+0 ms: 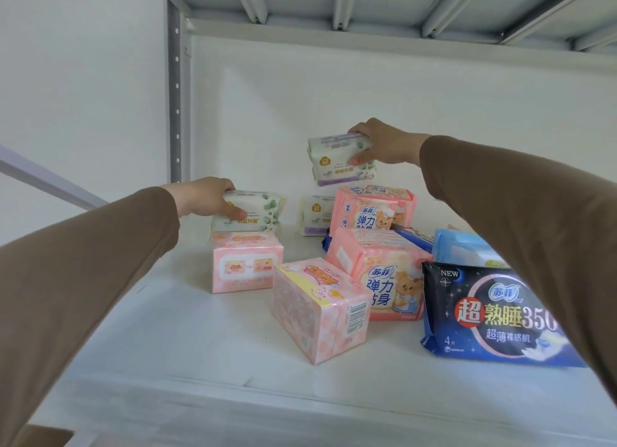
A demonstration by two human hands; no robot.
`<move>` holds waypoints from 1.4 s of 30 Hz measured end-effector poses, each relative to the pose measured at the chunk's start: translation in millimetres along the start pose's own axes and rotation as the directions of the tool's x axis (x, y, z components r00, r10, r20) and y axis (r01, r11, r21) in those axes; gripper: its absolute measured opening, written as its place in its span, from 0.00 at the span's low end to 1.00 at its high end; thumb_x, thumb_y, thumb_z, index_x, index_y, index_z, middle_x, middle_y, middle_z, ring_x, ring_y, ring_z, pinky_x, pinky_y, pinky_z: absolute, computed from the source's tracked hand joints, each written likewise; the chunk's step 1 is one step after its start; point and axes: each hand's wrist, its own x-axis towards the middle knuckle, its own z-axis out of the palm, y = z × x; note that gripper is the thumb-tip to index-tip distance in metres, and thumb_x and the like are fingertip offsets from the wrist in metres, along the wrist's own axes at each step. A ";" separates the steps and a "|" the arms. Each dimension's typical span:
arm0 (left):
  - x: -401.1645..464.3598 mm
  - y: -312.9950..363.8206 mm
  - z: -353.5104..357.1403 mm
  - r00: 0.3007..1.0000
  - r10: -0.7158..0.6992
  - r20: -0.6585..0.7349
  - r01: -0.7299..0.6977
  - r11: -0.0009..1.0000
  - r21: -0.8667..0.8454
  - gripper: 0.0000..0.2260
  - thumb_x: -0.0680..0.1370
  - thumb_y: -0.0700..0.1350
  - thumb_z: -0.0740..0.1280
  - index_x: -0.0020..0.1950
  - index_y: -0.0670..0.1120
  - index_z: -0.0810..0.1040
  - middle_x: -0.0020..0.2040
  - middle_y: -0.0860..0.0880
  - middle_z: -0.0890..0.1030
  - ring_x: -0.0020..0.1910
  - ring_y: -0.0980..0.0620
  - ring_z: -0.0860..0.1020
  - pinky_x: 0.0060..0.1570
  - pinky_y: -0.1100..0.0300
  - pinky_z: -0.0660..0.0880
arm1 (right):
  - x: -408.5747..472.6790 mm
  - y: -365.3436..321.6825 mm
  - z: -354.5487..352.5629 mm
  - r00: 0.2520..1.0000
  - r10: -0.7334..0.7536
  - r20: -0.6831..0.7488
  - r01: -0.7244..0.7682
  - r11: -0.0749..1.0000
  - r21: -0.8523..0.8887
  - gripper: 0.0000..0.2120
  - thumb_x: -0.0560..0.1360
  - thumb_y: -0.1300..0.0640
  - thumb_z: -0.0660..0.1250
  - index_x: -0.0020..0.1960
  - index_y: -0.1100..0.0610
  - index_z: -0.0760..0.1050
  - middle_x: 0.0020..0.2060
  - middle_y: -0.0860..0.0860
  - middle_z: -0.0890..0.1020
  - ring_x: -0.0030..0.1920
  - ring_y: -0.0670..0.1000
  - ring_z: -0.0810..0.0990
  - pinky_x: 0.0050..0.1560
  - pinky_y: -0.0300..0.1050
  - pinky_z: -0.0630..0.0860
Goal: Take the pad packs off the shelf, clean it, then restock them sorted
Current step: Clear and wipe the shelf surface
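Pad packs lie scattered on a white shelf [187, 333]. My left hand [208, 196] grips a white leaf-print pack [257, 211] that rests on top of a pink box [245, 263]. My right hand [380, 144] holds a white and purple pack [337, 157] in the air above the pile. A third white pack [312, 218] stands at the back. Two pink bear-print packs [374, 209] [380, 273] sit in the middle, another pink box [320, 309] lies in front, and a dark blue night pack [494, 316] lies at the right under my sleeve.
A light blue pack [467, 248] and a dark blue one [414, 236] lie behind the night pack. The grey shelf upright [175, 96] stands at the left, the underside of the upper shelf [367, 5] is overhead, and the white wall is behind.
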 end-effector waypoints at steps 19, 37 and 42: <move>-112.8 0.6 -81.3 0.988 0.095 -0.125 -0.104 0.992 -0.068 0.23 0.73 0.54 0.76 0.62 0.48 0.73 0.53 0.48 0.79 0.51 0.48 0.76 0.41 0.60 0.70 | -82.4 -114.1 -42.0 0.990 -0.072 -0.124 0.070 0.997 -0.016 0.30 0.73 0.50 0.75 0.70 0.57 0.70 0.57 0.52 0.75 0.55 0.53 0.76 0.53 0.47 0.74; -314.4 -21.2 -90.4 0.989 0.128 -0.072 -0.137 0.980 -0.141 0.19 0.72 0.55 0.76 0.57 0.50 0.74 0.49 0.50 0.78 0.44 0.53 0.74 0.39 0.59 0.68 | -275.9 -221.6 -35.3 0.990 0.067 -0.123 -0.056 0.995 0.086 0.30 0.70 0.48 0.77 0.69 0.53 0.72 0.59 0.48 0.74 0.57 0.51 0.76 0.56 0.45 0.73; -380.9 -25.9 -77.0 0.996 0.068 -0.053 -0.077 0.981 -0.177 0.21 0.71 0.56 0.76 0.59 0.51 0.74 0.51 0.50 0.79 0.50 0.48 0.75 0.40 0.58 0.69 | -338.5 -242.1 -20.0 0.995 0.073 -0.067 -0.057 0.974 0.218 0.30 0.70 0.51 0.77 0.68 0.54 0.72 0.57 0.49 0.76 0.56 0.52 0.79 0.54 0.45 0.78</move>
